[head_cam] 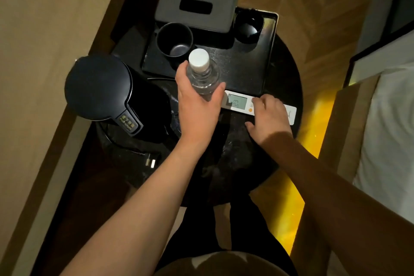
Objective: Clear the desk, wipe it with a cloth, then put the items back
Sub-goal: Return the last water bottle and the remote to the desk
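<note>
Dark round counter (235, 163) at frame centre: water bottle (202, 76) is clasped by left grip (197, 105), remote (239, 103) is touched by curled right grip (267, 116).

Two cups (174, 41) (248, 26); one bottle (201, 71), kettle (98, 87), tray (266, 56), remote (237, 103), probably tissue box (195, 4).
</note>
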`<action>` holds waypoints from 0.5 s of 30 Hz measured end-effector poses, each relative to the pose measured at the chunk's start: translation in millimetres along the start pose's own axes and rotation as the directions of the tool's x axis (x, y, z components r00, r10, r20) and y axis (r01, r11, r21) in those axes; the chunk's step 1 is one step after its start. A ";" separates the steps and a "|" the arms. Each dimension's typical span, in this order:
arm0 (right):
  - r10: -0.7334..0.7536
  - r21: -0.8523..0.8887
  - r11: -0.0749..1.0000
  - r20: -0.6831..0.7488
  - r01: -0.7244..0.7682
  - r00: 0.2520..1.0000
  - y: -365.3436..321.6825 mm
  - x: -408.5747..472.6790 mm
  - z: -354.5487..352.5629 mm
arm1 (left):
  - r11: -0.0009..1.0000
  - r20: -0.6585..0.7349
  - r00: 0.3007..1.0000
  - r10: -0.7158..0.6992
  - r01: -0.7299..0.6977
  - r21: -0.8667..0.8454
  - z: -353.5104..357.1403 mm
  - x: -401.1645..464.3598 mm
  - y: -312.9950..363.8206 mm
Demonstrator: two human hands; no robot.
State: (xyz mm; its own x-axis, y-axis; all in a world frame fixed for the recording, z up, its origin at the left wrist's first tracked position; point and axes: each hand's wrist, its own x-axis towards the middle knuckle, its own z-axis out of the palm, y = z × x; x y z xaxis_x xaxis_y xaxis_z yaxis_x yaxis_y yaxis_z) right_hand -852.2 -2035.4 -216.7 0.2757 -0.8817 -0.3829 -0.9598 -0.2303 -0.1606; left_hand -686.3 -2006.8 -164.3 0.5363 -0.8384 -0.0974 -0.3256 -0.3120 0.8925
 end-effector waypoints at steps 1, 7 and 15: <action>-0.010 -0.009 1.000 -0.012 0.010 1.000 1.1 1.3 1.5 | 1.000 -0.014 1.000 -0.004 0.004 -0.004 1.4 -0.5 -0.3; -0.036 -0.091 0.995 -0.030 0.033 0.999 3.5 7.5 1.4 | 0.999 -0.047 0.999 0.002 0.000 0.038 0.9 -6.4 0.6; -0.078 -0.013 0.997 0.050 0.078 0.996 -0.9 6.5 -1.0 | 0.994 -0.118 0.993 0.000 0.013 0.109 -7.9 -34.9 -5.7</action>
State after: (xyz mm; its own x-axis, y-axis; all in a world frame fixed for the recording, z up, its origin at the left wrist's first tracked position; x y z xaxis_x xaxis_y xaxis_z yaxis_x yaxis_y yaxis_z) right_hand -849.6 -2041.3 -218.1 0.3517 -0.8394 -0.4145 -0.9358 -0.3041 -0.1781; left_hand -697.0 -1972.3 -162.6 0.6245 -0.7797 -0.0445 -0.4015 -0.3694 0.8380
